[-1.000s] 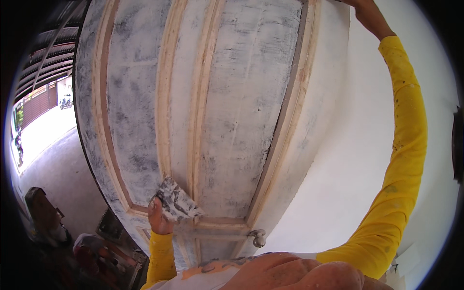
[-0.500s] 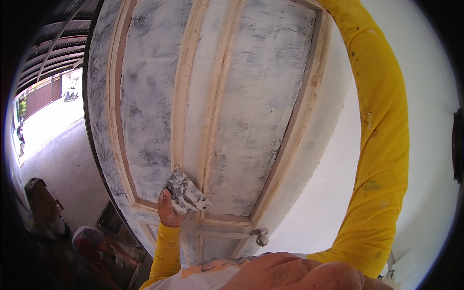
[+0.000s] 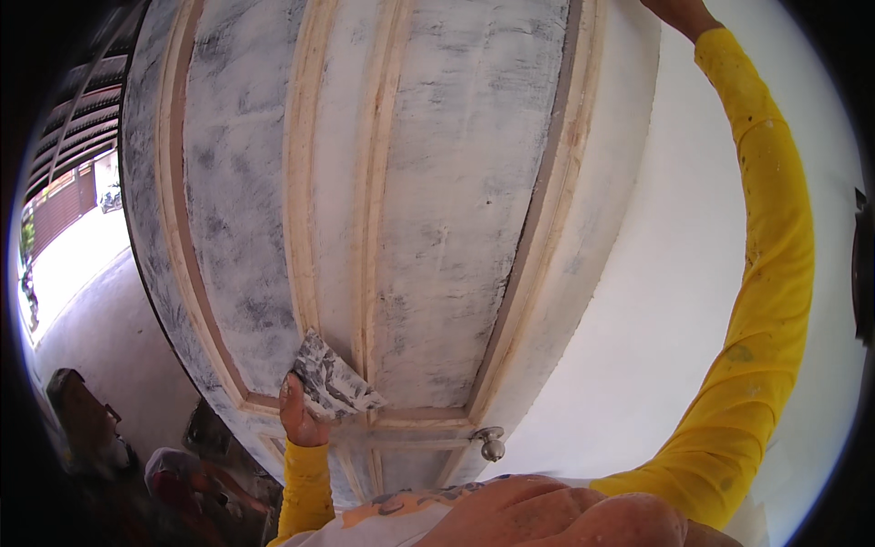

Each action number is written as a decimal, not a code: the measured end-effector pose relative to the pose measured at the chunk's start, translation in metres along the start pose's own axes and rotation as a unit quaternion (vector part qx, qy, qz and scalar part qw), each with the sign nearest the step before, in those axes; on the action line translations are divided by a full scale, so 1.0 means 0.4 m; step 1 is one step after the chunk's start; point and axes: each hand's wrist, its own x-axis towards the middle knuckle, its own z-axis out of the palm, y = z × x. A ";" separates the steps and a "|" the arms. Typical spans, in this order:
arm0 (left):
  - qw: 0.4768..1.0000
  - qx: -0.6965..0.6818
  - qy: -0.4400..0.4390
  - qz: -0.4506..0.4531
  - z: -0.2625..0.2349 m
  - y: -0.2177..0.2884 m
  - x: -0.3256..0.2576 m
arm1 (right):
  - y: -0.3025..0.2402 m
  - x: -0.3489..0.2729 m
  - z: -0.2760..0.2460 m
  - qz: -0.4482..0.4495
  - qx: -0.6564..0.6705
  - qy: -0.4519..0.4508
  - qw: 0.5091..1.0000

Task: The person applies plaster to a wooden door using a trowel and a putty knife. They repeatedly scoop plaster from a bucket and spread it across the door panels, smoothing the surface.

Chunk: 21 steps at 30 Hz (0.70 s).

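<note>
My left hand (image 3: 303,421) is closed on a flat, four-sided putty plate (image 3: 335,383) smeared with grey and white paste, the thumb along its edge. Behind it stands a panelled door (image 3: 460,196), its surface patchy white and grey, with bare wood mouldings. My right arm, in a yellow sleeve, reaches up along the right side. Only part of my right hand (image 3: 682,13) shows at the top edge; its fingers lie outside the picture, so anything in them is hidden.
A round metal doorknob (image 3: 492,447) juts from the door, below and right of the plate. A white wall (image 3: 629,337) lies beyond the door's right edge. At lower left, another person (image 3: 182,488) bends low in the shade. Daylight enters at far left beneath a corrugated roof (image 3: 87,109).
My right arm has swung outward to the right, and part of its hand has come into view. The door and the plate in my left hand appear shifted left as the view moved.
</note>
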 end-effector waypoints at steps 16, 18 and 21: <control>0.943 0.307 -0.045 0.119 -0.100 -0.041 0.010 | -0.050 0.193 -0.059 0.017 0.064 0.130 0.989; 0.922 0.363 -0.032 0.130 -0.098 -0.037 0.008 | -0.087 0.293 -0.057 -0.010 0.070 0.128 0.989; 0.997 0.078 0.012 -0.011 -0.093 -0.035 0.002 | -0.108 0.379 -0.027 -0.040 0.077 0.128 0.988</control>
